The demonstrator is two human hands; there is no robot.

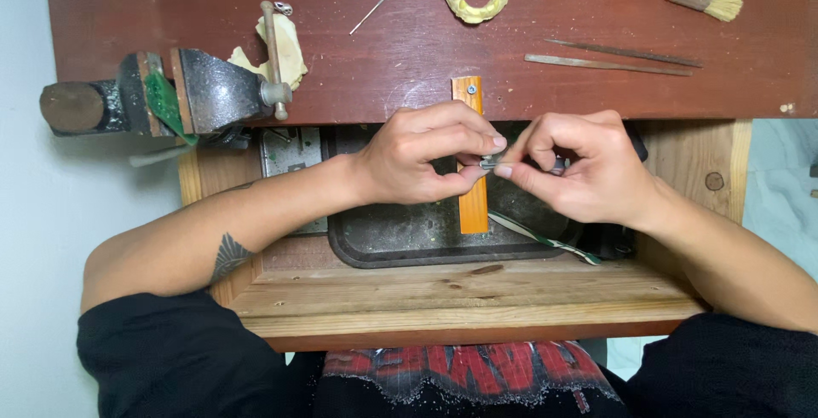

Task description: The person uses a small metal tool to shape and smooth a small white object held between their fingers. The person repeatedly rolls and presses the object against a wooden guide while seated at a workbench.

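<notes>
Fingertips of both hands pinch a small grey metal piece (489, 162) over the orange wooden bench peg (471, 188) at the workbench's front edge; left hand (417, 158) and right hand (579, 167) should brace together, steadying it above the dark tray (400, 243).

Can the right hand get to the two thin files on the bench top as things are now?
Probably yes. The files lie bare just beyond the right hand, with nothing between, but its fingers pinch a small metal piece together with the left hand.
</notes>
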